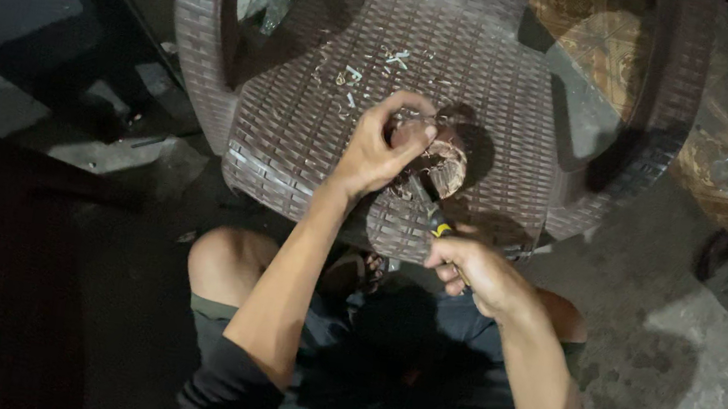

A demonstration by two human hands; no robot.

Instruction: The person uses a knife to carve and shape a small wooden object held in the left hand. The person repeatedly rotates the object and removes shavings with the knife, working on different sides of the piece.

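Currently mid-carve: left hand (381, 146) fingers (413, 134) wrapped tight round a small brown, pale-edged lump (441, 154), pinned on the seat of a brown woven plastic chair (300, 121). Right hand (472, 270) fist closed on a yellow-handled tool (441, 231), blade tip at the lump's underside. Next cut, I'd judge, needs a firm grip, short controlled stroke away from the thumb. Pale shavings (373, 65) on seat.
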